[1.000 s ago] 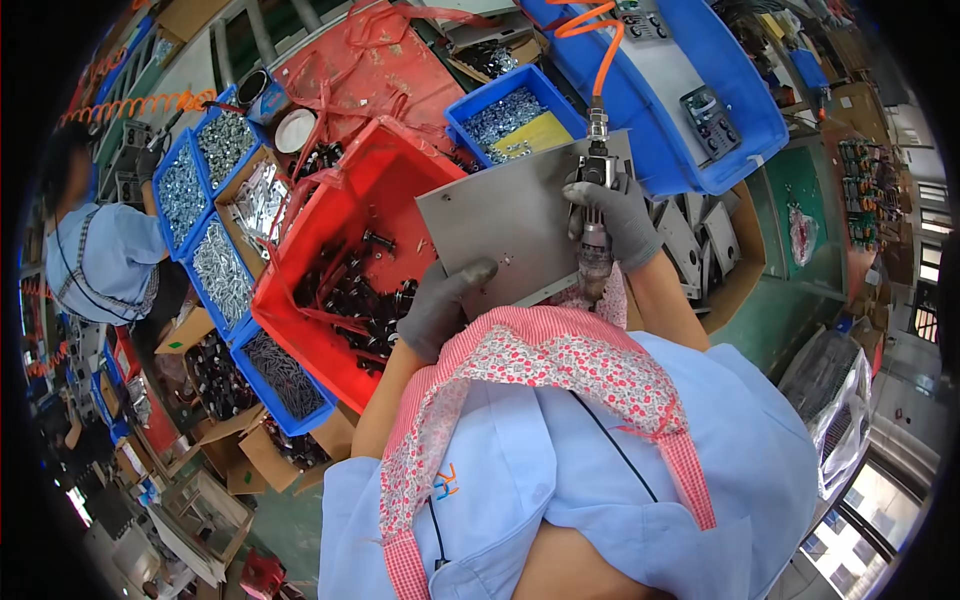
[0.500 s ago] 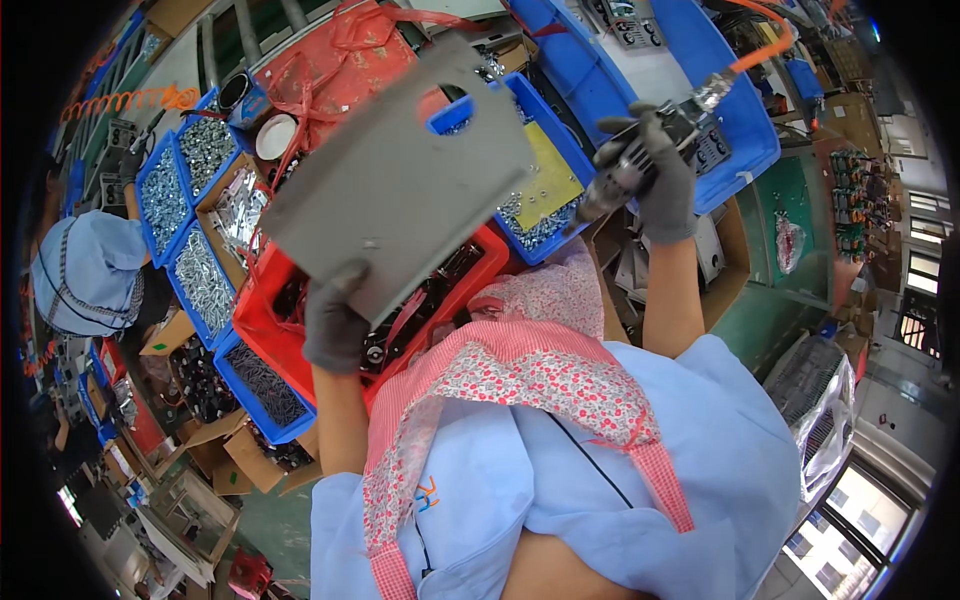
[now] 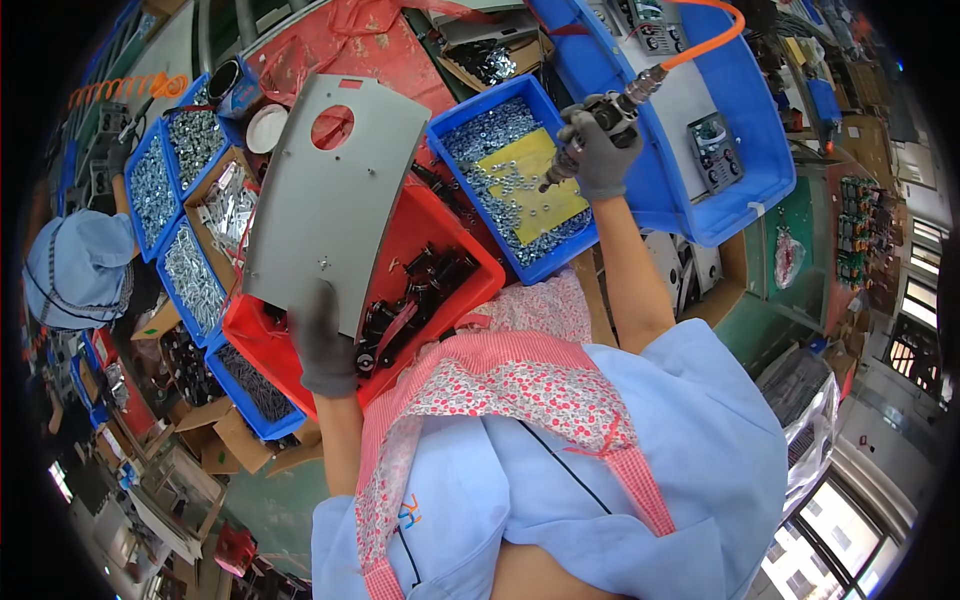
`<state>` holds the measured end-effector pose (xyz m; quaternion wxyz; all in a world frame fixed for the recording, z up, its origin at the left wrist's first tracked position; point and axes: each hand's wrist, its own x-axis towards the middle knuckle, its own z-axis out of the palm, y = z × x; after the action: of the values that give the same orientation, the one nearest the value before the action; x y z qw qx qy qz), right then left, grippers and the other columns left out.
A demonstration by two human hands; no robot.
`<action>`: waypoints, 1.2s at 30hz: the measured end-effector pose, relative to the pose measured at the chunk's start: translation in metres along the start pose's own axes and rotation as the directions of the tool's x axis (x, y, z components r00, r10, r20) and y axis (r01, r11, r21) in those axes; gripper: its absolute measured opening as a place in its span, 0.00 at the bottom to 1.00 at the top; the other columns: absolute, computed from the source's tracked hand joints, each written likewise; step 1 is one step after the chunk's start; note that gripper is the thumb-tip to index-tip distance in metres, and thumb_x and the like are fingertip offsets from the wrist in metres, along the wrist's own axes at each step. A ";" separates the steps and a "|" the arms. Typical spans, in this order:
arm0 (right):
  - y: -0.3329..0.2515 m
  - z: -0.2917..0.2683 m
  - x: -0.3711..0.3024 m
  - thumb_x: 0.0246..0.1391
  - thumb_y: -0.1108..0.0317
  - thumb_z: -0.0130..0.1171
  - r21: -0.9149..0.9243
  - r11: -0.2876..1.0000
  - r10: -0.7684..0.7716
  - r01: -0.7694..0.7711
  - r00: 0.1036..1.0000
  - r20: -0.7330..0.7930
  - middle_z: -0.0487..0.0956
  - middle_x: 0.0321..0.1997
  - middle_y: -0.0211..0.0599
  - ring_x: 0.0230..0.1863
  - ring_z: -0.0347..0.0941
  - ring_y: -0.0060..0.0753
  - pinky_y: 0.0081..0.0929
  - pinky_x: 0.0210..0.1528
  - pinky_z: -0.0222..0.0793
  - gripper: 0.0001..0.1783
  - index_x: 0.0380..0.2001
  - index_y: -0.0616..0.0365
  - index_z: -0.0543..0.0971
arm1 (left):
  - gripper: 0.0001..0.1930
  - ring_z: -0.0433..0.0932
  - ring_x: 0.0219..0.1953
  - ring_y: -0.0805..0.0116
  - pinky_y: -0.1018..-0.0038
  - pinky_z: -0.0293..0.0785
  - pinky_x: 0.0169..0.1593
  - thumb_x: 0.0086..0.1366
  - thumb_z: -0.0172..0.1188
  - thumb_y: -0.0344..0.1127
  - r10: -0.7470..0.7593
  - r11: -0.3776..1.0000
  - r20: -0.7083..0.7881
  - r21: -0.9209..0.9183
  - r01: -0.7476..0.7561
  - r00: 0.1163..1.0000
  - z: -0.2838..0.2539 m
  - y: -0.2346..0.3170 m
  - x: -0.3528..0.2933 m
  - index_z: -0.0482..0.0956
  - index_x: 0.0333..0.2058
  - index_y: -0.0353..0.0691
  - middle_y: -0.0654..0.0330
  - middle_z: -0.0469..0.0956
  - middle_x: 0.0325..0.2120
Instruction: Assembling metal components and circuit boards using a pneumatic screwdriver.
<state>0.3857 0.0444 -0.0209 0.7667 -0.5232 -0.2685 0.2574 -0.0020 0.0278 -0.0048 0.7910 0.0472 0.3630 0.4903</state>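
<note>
A grey sheet-metal panel with a round hole leans over the red bin, and several small studs or fasteners show on its face. At its lower edge is my left hand in a dark grey glove, overlapping the panel. Motion smears those fingers, so their grip does not show. My right hand, gloved too, is closed round an air-powered driver with an orange hose. The driver's tip points down-left over a blue bin of small metal nuts, where a yellow sheet carries loose nuts.
Black parts lie in the red bin. Blue bins of screws and fasteners line the left, beside a co-worker's blue hat. A large blue tub with a control-panel part stands at right. Cardboard boxes surround the bench.
The panel has swung down to the left and settled over the red bin, uncovering the nut bin. My right hand has moved the driver up and left, over the nuts.
</note>
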 end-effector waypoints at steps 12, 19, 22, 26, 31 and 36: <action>0.073 0.035 0.005 0.44 0.86 0.54 -0.107 0.990 -0.070 0.089 0.983 0.169 0.78 0.28 0.44 0.21 0.72 0.22 0.18 0.19 0.67 0.12 0.35 0.64 0.73 | 0.13 0.75 0.47 0.59 0.65 0.72 0.55 0.62 0.48 0.26 0.051 0.958 -0.132 0.286 -0.012 0.990 0.011 -0.005 -0.008 0.73 0.43 0.23 0.50 0.75 0.43; 0.075 0.037 -0.002 0.40 0.85 0.59 -0.091 0.995 -0.031 0.044 0.990 0.141 0.75 0.28 0.29 0.28 0.72 0.18 0.18 0.29 0.69 0.12 0.31 0.63 0.75 | 0.13 0.75 0.46 0.58 0.63 0.72 0.55 0.61 0.50 0.26 0.004 0.975 -0.167 0.220 0.033 0.986 0.015 -0.005 -0.004 0.73 0.42 0.24 0.50 0.75 0.41; 0.074 0.037 -0.010 0.40 0.85 0.60 -0.150 0.978 -0.109 0.145 0.968 0.228 0.76 0.29 0.31 0.30 0.74 0.21 0.18 0.31 0.71 0.14 0.33 0.64 0.74 | 0.14 0.76 0.47 0.57 0.63 0.73 0.55 0.61 0.50 0.26 0.005 0.975 -0.179 0.220 0.035 0.984 0.018 -0.007 -0.002 0.72 0.43 0.24 0.49 0.75 0.42; 0.072 0.041 -0.018 0.41 0.86 0.55 -0.164 0.951 -0.222 0.262 0.949 0.225 0.78 0.25 0.33 0.21 0.70 0.16 0.15 0.21 0.66 0.11 0.31 0.65 0.75 | 0.15 0.76 0.47 0.56 0.64 0.75 0.53 0.61 0.51 0.26 0.016 0.945 -0.181 0.323 0.044 0.983 0.023 -0.008 -0.005 0.71 0.45 0.24 0.47 0.75 0.43; 0.079 0.034 -0.014 0.38 0.87 0.58 -0.100 0.994 -0.030 0.046 0.987 0.156 0.74 0.26 0.27 0.25 0.68 0.14 0.15 0.27 0.64 0.15 0.32 0.62 0.75 | 0.20 0.76 0.48 0.53 0.59 0.75 0.52 0.58 0.49 0.22 -0.006 0.925 -0.211 0.370 0.086 0.977 0.021 -0.009 -0.008 0.67 0.51 0.26 0.47 0.73 0.47; 0.085 0.034 -0.022 0.43 0.81 0.60 -0.162 0.949 -0.234 0.269 0.950 0.207 0.66 0.18 0.20 0.22 0.59 0.14 0.17 0.28 0.60 0.14 0.19 0.53 0.65 | 0.20 0.77 0.44 0.56 0.67 0.78 0.46 0.59 0.50 0.25 -0.083 0.933 -0.297 0.313 0.179 0.951 0.065 -0.006 -0.020 0.68 0.51 0.26 0.49 0.75 0.44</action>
<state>0.3370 0.0793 -0.0935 0.7121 -0.5286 -0.4264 0.1779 0.0376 0.0272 0.0509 0.7435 0.0876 0.5512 0.3683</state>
